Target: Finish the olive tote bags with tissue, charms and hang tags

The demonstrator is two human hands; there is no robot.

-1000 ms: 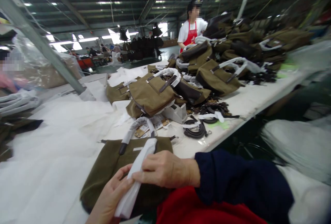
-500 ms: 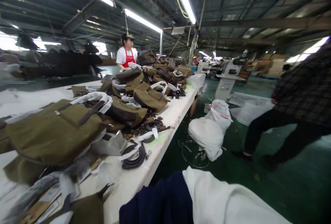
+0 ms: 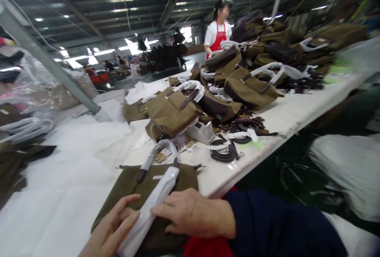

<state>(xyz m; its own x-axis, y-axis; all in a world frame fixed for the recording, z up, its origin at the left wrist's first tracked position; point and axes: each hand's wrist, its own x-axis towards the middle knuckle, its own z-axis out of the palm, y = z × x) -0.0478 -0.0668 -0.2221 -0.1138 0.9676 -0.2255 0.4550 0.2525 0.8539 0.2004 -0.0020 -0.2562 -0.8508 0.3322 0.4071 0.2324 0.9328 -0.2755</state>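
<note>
An olive canvas bag (image 3: 130, 189) lies flat on the white table (image 3: 282, 116) right in front of me. One of its handles is wrapped in white paper (image 3: 148, 211) and runs diagonally across the bag. My right hand (image 3: 190, 213) presses its fingers on the wrapped handle from the right. My left hand (image 3: 111, 229) touches the same handle from the left with fingers spread. The bag's other wrapped handle (image 3: 157, 152) arches toward the far side.
Several olive bags with wrapped handles (image 3: 178, 108) are piled across the table's middle and far end. Coiled dark straps (image 3: 225, 150) lie near the right edge. A person in a red apron (image 3: 218, 35) stands at the far end. White sacks (image 3: 350, 166) sit on the floor at right.
The view swung right toward the aisle half a second ago and is back on the bag. My hands still rest on the wrapped handle, the left one with fingers more spread than before.
</note>
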